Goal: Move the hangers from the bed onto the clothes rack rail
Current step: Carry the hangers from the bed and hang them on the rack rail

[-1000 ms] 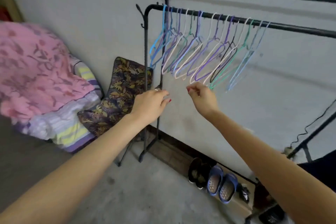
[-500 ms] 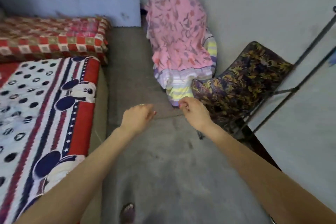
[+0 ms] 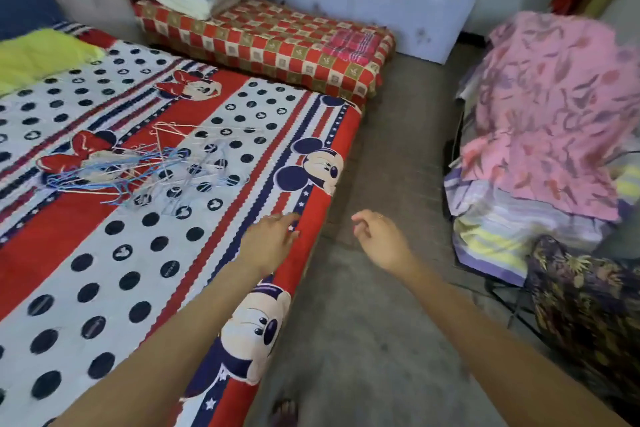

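From the head camera, we are looking down at a bed (image 3: 104, 253) with a cartoon-mouse sheet. A tangled pile of thin wire hangers (image 3: 152, 166) is lying on it, well beyond our fingertips. Our left hand (image 3: 268, 241) is hovering over the bed's edge, fingers relaxed and holding nothing. Our right hand (image 3: 379, 241) is hanging over the floor (image 3: 363, 340), fingers loosely curled, empty.

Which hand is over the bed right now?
The left hand, hovering over the bed's red edge; the right hand is over the floor.
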